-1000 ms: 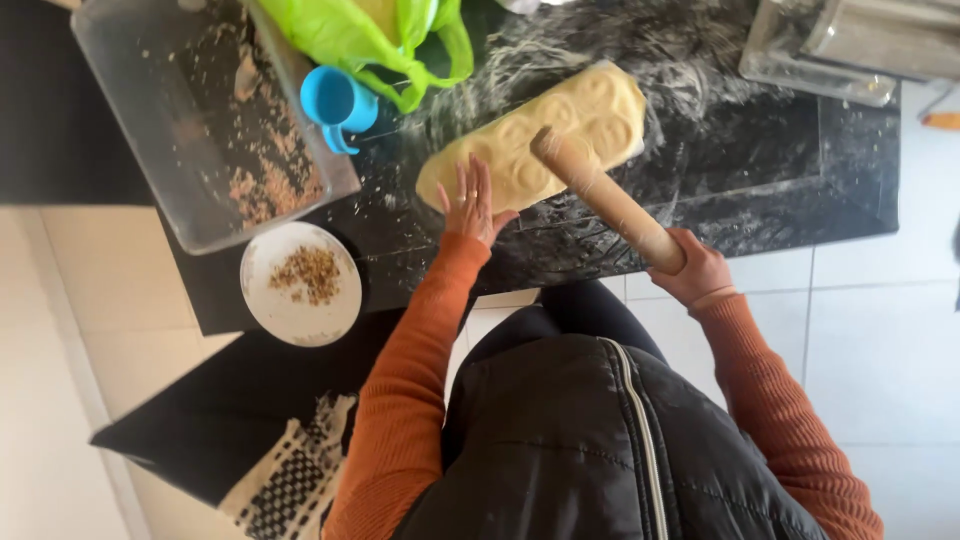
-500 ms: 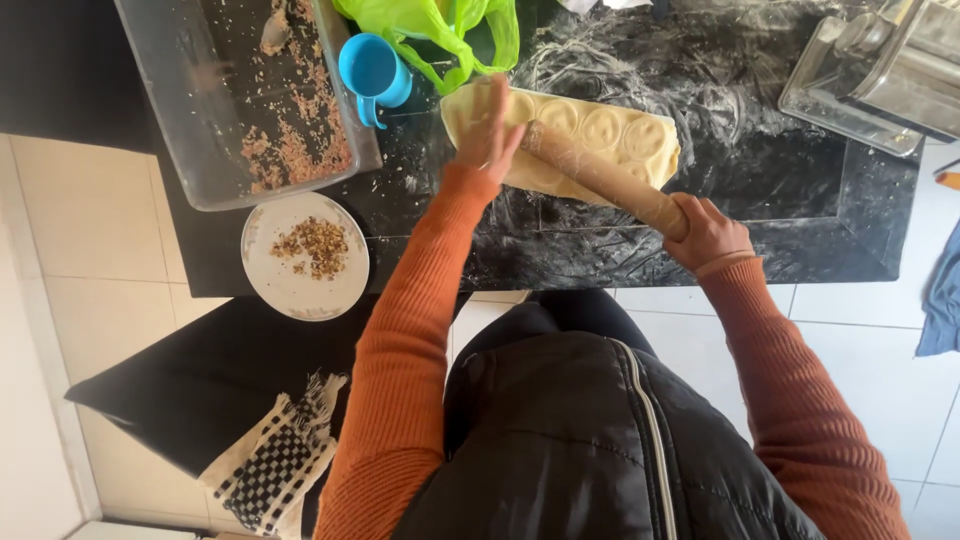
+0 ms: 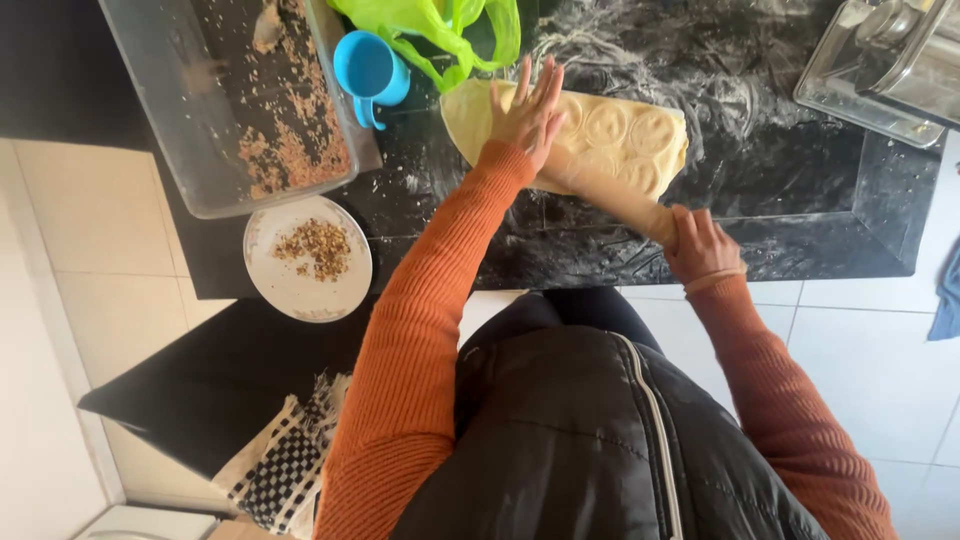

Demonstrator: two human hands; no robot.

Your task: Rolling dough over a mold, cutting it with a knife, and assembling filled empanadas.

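Note:
A flat sheet of pale yellow dough (image 3: 620, 135) with round pressed marks lies on the floured black counter (image 3: 800, 230). Across its near edge runs a wooden rolling pin (image 3: 610, 195). My left hand (image 3: 528, 110) lies flat, fingers spread, on the pin's left end and the dough. My right hand (image 3: 700, 245) is wrapped around the pin's right end, near the counter's front edge. Both arms wear orange knit sleeves.
A clear plastic tub (image 3: 200, 110) with crumbs sits at the left. Beside it are a blue cup (image 3: 368, 68) and a green plastic bag (image 3: 440, 30). A white plate (image 3: 300, 280) of chopped nuts is lower left. A metal appliance (image 3: 890, 60) stands top right. A checked cloth (image 3: 285, 465) hangs below.
My left hand has slid further forward along the dough with the pin's left end. The pin has rolled away from me, and my right hand has followed it.

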